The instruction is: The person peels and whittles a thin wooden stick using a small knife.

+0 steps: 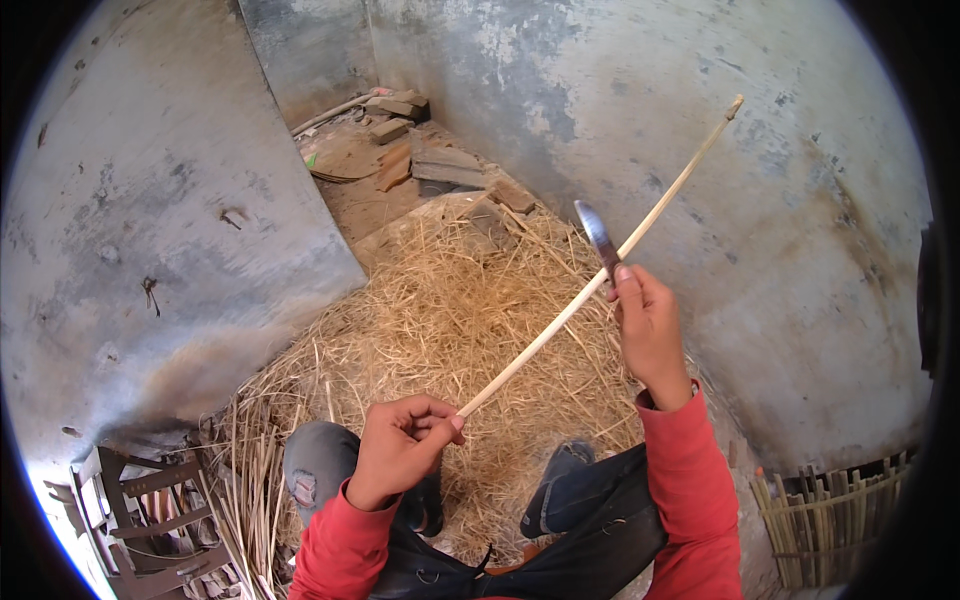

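A long, pale, peeled stick (550, 330) runs slantwise from lower left to upper right in front of me. Its lower end is pinched in my left hand (405, 440), thumb against fingers. My right hand (650, 325) grips the dark handle of a small knife (597, 232), whose blade points up and away. The knife crosses the stick near the handle, just above my right fingers. Whether those fingers also touch the stick, I cannot tell. The stick's far end has a brownish knot and reaches up in front of the right wall.
Straw-like shavings (450, 300) cover the floor between my legs and beyond. A bundle of thin sticks (250, 500) lies at left, beside a dark wooden frame (150, 510). Bricks (395, 115) lie at the back. A slatted basket (825, 525) stands at lower right. Bare walls (760, 200) close in both sides.
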A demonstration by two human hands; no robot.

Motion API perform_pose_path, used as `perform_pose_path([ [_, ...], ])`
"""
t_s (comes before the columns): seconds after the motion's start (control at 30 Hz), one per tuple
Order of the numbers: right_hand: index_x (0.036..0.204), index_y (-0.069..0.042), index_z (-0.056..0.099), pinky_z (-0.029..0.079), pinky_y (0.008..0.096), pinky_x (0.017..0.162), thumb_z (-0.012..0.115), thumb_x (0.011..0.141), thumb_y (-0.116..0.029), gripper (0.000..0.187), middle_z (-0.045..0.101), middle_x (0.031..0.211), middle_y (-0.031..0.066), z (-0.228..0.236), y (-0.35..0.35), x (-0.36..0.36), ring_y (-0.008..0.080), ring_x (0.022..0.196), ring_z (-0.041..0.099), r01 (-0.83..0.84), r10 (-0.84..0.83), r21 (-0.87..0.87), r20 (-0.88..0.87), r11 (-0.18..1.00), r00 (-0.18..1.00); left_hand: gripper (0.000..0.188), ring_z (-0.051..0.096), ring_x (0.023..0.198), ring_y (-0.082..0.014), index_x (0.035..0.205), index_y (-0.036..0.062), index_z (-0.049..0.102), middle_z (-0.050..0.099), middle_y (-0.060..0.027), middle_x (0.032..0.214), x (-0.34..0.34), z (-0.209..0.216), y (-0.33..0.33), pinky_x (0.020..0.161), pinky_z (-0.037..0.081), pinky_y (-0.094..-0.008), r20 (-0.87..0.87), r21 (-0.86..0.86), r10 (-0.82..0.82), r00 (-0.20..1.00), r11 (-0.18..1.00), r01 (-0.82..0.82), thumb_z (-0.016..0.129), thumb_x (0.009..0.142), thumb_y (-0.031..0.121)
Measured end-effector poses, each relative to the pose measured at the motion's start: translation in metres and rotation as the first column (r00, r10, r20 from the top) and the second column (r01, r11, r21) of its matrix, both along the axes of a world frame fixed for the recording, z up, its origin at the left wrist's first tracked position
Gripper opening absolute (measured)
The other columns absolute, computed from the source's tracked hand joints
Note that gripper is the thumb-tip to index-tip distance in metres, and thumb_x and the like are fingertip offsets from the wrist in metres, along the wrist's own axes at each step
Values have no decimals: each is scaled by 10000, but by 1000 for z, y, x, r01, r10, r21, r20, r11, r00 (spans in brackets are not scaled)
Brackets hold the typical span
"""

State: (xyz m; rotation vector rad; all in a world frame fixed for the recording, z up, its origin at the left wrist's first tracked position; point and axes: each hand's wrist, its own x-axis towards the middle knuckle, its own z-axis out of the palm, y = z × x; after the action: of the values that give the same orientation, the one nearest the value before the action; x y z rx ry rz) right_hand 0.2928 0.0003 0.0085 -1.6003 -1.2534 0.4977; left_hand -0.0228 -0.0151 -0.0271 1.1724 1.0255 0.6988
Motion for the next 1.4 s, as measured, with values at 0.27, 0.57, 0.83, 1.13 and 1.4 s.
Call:
perform_pose_path([
  [0.27,845,-4,602,359,337,548,533,1107,-333,426,439,613,15,1,8,24,108,594,405,171,-182,87,148,981,972,124,580,621,1,945,-58,750,730,-35,733,-2,-5,-7,539,436,-178,-19,116,-27,999,993,29,768,931,63],
  [0.57,905,12,649,403,425,530,535,1096,-297,381,515,611,201,-21,-10,-42,255,514,487,-131,146,-91,190,987,971,139,645,665,-31,948,-68,754,755,-56,762,-2,-15,-8,587,488,-187,-81,279,76,994,959,-50,780,929,68],
  [0.83,916,1,659,428,443,500,552,1083,-299,360,585,620,206,-29,-18,-72,341,493,553,-280,311,-236,106,930,944,128,720,767,-80,997,-79,741,782,-95,847,-7,-23,-8,645,545,-196,-70,275,110,991,957,-87,768,940,32],
  [1.13,974,-39,664,468,512,517,556,1072,-309,306,610,630,229,-37,-39,-117,440,569,634,-461,503,-266,121,847,856,146,686,756,-55,1029,-65,708,761,-59,867,-2,-11,-4,624,522,-192,12,100,117,993,988,-117,785,938,19],
  [1.4,846,-24,630,393,473,489,551,1082,-310,379,548,573,186,-28,-3,-70,372,491,559,-166,183,-104,189,981,965,158,631,621,-40,1023,-50,704,726,-35,786,-11,-12,-2,539,475,-190,100,14,107,989,994,-109,804,917,12],
])
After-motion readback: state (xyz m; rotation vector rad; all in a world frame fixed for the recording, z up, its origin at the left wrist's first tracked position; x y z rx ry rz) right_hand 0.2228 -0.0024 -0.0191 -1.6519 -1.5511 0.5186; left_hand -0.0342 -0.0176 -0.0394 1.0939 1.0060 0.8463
